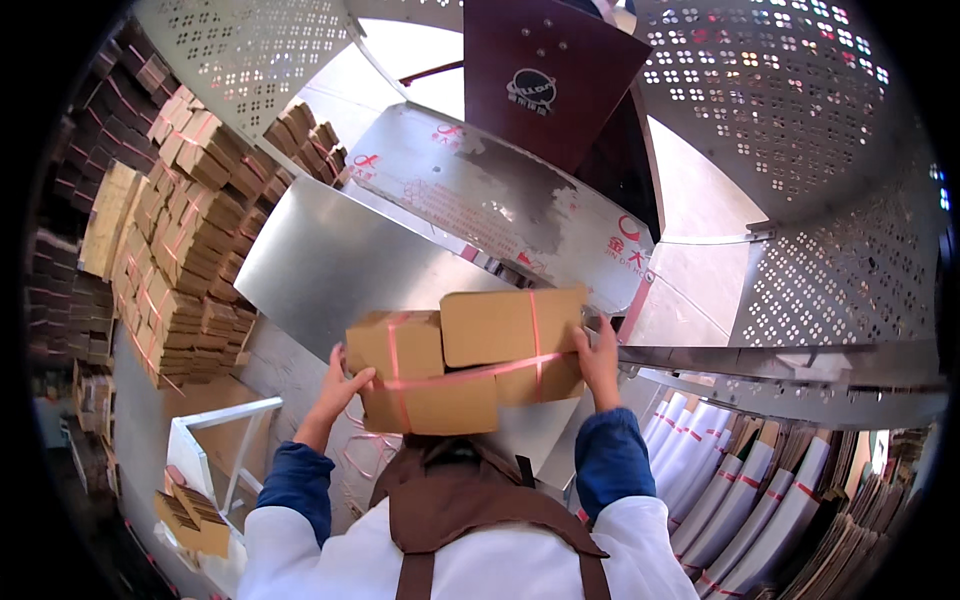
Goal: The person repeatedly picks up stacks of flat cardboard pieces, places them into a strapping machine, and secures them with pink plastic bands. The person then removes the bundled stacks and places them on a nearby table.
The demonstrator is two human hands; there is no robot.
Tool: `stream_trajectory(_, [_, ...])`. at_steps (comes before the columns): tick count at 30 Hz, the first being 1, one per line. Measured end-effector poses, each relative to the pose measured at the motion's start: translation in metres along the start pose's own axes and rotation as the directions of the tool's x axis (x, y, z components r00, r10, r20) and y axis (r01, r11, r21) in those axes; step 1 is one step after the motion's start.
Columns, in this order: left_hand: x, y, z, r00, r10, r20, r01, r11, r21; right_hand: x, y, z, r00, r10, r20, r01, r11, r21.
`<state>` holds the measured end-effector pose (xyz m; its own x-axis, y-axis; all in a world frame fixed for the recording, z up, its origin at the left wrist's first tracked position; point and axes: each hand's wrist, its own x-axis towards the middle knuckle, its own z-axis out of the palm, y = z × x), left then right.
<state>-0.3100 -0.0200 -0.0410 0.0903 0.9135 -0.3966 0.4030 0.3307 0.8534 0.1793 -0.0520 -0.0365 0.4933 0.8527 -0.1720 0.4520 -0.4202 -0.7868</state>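
Observation:
Between my two hands is a bundle of brown cardboard pieces [490,330], bound with pink strapping both lengthwise and crosswise. Its two visible blocks lie unevenly, the right one set farther forward than the left. My left hand [338,388] is closed on the bundle's left end, thumb on top. At the right end, my right hand [598,358] grips the edge with its thumb toward the top face. The undersides of the bundle and most of my fingertips are hidden. The bundle is in front of my brown apron [490,515], at the near end of a smooth metal tabletop [340,255].
Beyond the tabletop is a worn metal surface with red print [470,180] and an upright maroon panel [550,85]. Strapped cardboard stacks [190,240] rise at left, near a white frame [235,412]. Long white bundles [735,510] stand at right, below perforated metal sheets [790,120].

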Motion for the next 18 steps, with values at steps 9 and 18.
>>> stream_trajectory(9, [0.157,0.148,0.095,0.77,0.119,0.626,-0.354,0.897,0.265,-0.198,0.037,0.096,0.79,0.512,0.338,-0.562,0.383,0.733])
stream_trajectory(18, [0.121,0.171,0.077,0.481,-0.229,0.846,0.393,0.919,0.026,-0.169,-0.038,0.147,0.87,0.447,0.207,-0.311,0.171,0.935])
